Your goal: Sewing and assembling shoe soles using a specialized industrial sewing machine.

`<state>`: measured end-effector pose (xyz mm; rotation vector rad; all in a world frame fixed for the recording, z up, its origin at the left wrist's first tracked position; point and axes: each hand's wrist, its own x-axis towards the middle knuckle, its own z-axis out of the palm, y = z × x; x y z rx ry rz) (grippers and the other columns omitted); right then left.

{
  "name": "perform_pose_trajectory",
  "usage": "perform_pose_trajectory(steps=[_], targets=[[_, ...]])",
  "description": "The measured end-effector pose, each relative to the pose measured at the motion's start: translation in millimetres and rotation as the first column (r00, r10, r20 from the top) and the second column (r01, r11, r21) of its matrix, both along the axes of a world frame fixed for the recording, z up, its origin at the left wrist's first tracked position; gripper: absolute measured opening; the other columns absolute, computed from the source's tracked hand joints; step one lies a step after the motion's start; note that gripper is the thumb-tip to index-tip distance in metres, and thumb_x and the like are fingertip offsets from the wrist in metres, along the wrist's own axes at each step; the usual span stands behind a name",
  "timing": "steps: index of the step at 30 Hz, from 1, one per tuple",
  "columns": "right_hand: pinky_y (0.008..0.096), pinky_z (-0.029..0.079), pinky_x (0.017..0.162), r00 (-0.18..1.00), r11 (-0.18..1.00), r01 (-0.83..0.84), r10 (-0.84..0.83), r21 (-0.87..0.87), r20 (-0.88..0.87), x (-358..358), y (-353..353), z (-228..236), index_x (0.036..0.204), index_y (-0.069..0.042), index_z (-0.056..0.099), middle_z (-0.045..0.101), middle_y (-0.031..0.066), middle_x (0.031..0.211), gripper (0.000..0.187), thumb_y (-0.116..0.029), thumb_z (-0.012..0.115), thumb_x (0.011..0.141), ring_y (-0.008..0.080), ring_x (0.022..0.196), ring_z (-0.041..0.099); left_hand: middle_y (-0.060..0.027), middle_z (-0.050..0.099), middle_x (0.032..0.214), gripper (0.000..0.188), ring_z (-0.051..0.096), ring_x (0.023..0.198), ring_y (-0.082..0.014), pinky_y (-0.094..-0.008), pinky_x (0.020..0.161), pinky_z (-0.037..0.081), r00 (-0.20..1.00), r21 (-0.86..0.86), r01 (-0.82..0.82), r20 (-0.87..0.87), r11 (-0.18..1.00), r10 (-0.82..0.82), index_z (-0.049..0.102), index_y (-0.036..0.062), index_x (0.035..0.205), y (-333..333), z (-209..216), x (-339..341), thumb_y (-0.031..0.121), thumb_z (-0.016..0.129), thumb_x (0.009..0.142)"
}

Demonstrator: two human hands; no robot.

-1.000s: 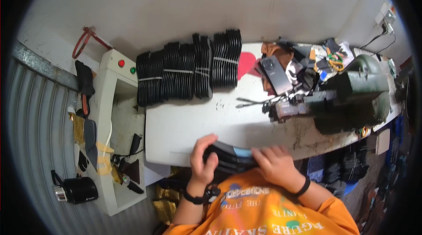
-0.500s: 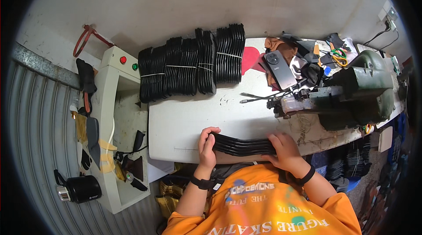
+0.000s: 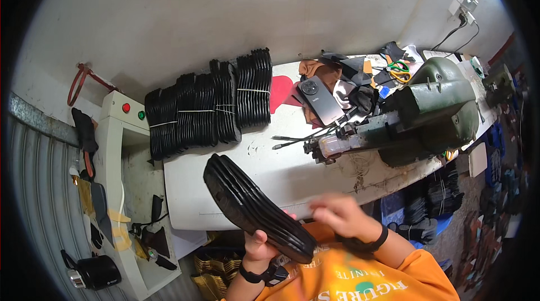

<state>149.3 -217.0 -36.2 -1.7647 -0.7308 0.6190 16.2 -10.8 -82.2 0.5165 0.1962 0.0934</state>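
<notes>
My left hand (image 3: 260, 248) grips a stack of black, insole-shaped pieces (image 3: 253, 202). The stack is tilted, one end up over the white table and the other low against my orange shirt. My thumb lies on the near side, and the other fingers are mostly hidden behind the pieces. To the right of the stack, apart from it, is my right hand (image 3: 343, 216). Its fingers look bent, but motion smears them, so I cannot tell whether they hold anything. Tied bundles of similar black pieces (image 3: 194, 111) stand in a row at the back left of the table.
A dark green sewing machine (image 3: 433, 112) occupies the right of the white table (image 3: 225, 174). Behind it lie a phone (image 3: 322, 101), fabric scraps and scissors (image 3: 399, 71). At left are a pale cabinet (image 3: 109, 149) with red and green buttons and a black flask (image 3: 98, 273).
The stack, held level between both hands before, is now tilted in my left hand. My right hand has let go of its right end. The view has shifted.
</notes>
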Motion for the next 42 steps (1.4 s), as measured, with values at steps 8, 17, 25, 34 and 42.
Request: perform_pose_trajectory(steps=[8, 17, 25, 34, 42], targets=[[0.0464, 0.052, 0.074, 0.666, 0.757, 0.585, -0.242, -0.292, 0.706, 34, -62, -106, 0.090, -0.007, 0.061, 0.059, 0.0133, 0.090, 0.015, -0.013, 0.072, 0.083, 0.0356, 0.089, 0.060, -0.0241, 0.067, 0.117, 0.082, 0.069, 0.107, -0.0399, -0.0518, 0.091, 0.059, 0.992, 0.081, -0.044, -0.116, 0.996, 0.053, 0.055, -0.0064, 0.128, -11, 5, -7, 0.048, 0.086, 0.075], [0.0399, 0.053, 0.079, 0.581, 0.789, 0.567, -0.587, 0.237, 0.564, 31, -58, -72, 0.095, -0.003, 0.053, 0.061, 0.0136, 0.095, 0.009, -0.002, 0.061, 0.093, 0.0293, 0.087, 0.062, -0.0268, 0.066, 0.118, 0.075, 0.067, 0.107, -0.0411, -0.0559, 0.091, 0.058, 0.999, 0.020, 0.031, -0.041, 0.999, -0.030, 0.055, -0.0057, 0.130, -14, 7, -14, 0.037, 0.085, 0.077], [0.0267, 0.050, 0.071, 0.815, 0.768, 0.415, -0.074, 0.488, -0.575, 15, -20, -9, 0.109, -0.002, 0.054, 0.066, 0.0086, 0.094, 0.007, -0.002, 0.051, 0.103, 0.0138, 0.074, 0.060, -0.0266, 0.048, 0.146, 0.089, 0.067, 0.109, -0.0386, -0.0483, 0.091, 0.058, 0.983, -0.158, 0.163, 0.107, 0.974, -0.148, 0.049, -0.0032, 0.143, -20, 13, 9, 0.031, 0.087, 0.070], [0.0259, 0.047, 0.069, 0.716, 0.936, 0.241, 0.006, 0.256, -0.698, 4, -9, 8, 0.117, 0.001, 0.062, 0.068, 0.0165, 0.116, 0.022, -0.010, 0.062, 0.099, 0.0138, 0.076, 0.059, -0.0235, 0.063, 0.132, 0.067, 0.064, 0.119, -0.0350, -0.0469, 0.102, 0.052, 0.979, -0.205, 0.194, 0.095, 0.959, -0.178, 0.051, -0.0066, 0.137, 9, -7, -29, 0.027, 0.077, 0.085], [0.0299, 0.048, 0.082, 0.537, 0.908, 0.136, 0.270, 0.398, -0.799, -37, -12, 6, 0.092, -0.008, 0.058, 0.061, 0.0012, 0.080, 0.021, -0.019, 0.075, 0.089, 0.0130, 0.083, 0.057, -0.0159, 0.068, 0.122, 0.054, 0.065, 0.111, -0.0337, -0.0484, 0.099, 0.052, 0.957, -0.139, -0.289, -0.051, 0.947, 0.284, 0.061, -0.0015, 0.130, -4, -8, -5, 0.032, 0.075, 0.090]])
